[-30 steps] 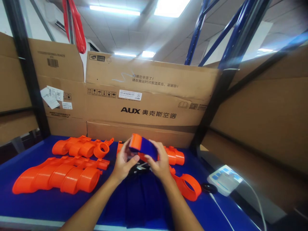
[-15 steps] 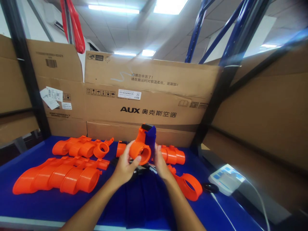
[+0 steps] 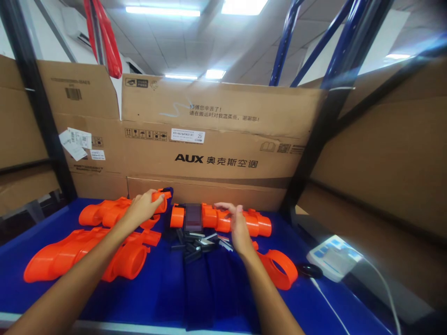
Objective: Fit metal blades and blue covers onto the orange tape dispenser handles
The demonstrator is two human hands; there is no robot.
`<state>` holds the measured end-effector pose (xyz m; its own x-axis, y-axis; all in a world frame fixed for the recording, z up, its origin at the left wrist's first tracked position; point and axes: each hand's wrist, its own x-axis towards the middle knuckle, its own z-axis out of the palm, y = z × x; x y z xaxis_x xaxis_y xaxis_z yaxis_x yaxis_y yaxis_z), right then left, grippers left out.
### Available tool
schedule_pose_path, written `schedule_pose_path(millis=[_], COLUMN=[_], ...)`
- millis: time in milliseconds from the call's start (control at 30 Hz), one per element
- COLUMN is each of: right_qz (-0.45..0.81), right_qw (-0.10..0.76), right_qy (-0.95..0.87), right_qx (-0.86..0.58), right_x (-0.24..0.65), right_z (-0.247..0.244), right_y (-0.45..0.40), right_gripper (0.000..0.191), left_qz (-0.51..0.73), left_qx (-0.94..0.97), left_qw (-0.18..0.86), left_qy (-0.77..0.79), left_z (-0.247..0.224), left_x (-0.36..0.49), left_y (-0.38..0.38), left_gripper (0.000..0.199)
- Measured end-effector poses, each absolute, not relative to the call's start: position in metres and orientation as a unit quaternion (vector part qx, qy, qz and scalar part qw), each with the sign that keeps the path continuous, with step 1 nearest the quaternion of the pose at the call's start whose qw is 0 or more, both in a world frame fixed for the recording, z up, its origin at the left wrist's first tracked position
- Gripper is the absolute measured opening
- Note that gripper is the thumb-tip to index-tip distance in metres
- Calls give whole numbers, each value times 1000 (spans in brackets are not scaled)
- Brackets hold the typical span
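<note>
My left hand (image 3: 145, 206) is closed around an orange plastic ring part (image 3: 161, 203) with a dark blue strap (image 3: 170, 194) at its far side. It holds this part over the back end of a row of orange rings (image 3: 104, 211) on the left. My right hand (image 3: 239, 228) has its fingers apart and holds nothing I can see. It hovers at the front of another row of orange rings (image 3: 256, 224). Between the hands lies a pile of small black and silver pieces (image 3: 197, 245). Dark blue straps (image 3: 199, 293) lie flat in front of the pile.
A second row of orange rings (image 3: 80, 253) lies front left. A large orange ring (image 3: 282, 270) is at the right, beside a black oval object (image 3: 310, 270) and a white device (image 3: 334, 257) with a cable. Cardboard (image 3: 216, 181) walls the blue table (image 3: 164, 298) at the back.
My left hand has carried the orange ring part with its blue strap from the middle to the back left. My right hand has come off it and moved slightly right, fingers spread.
</note>
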<state>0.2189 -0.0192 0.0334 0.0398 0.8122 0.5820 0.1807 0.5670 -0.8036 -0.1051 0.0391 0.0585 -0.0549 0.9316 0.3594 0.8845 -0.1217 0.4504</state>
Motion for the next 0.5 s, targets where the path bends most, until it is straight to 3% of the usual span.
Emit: schedule_pose_path(millis=[500], right_qz=[243], right_qw=[593], right_qy=[-660], right_qx=[-393], right_x=[222], right_z=[30], right_y=[-19], right_gripper=[75], left_qz=[162], left_qx=[724], left_qw=[11], left_qy=[670], left_z=[25], left_x=[-87], left_y=[54], left_gripper=[66])
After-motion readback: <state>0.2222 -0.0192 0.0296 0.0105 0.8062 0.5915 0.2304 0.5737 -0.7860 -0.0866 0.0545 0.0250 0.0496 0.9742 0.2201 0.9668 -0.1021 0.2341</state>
